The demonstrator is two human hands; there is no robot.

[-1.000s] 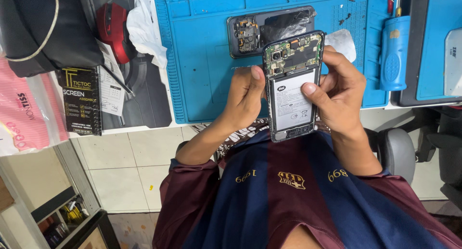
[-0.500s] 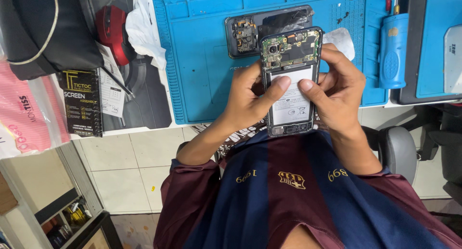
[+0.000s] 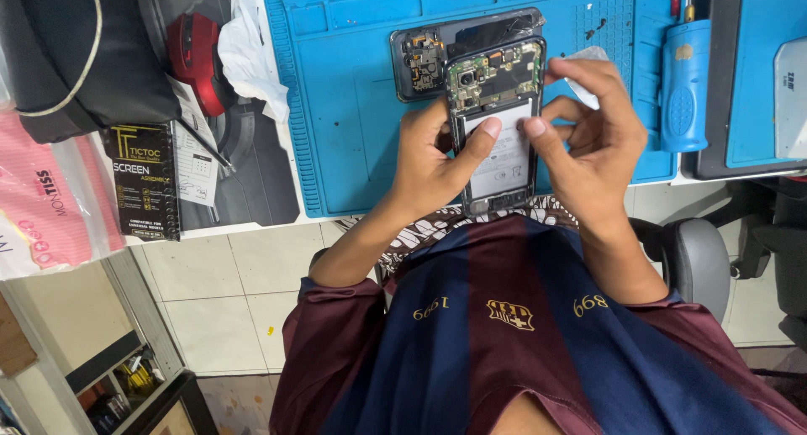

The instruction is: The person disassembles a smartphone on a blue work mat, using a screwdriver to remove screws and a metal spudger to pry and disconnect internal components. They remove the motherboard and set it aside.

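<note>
I hold an opened black phone over the blue work mat. Its back is off, showing the circuit board at the top and a white battery below. My left hand grips its left edge, thumb pressed on the battery. My right hand grips the right edge, its thumb also on the battery, close to the left thumb. Another dark phone part with exposed electronics lies on the mat just behind the held phone, partly hidden by it.
A blue screwdriver handle lies at the mat's right edge beside a dark tray. Left of the mat are a white cloth, a red mouse, a black box, a black bag and a pink packet. A grey chair armrest is on the right.
The phone has shifted slightly farther onto the mat. Both thumbs have come together on the white battery; a second ago they sat at the phone's sides.
</note>
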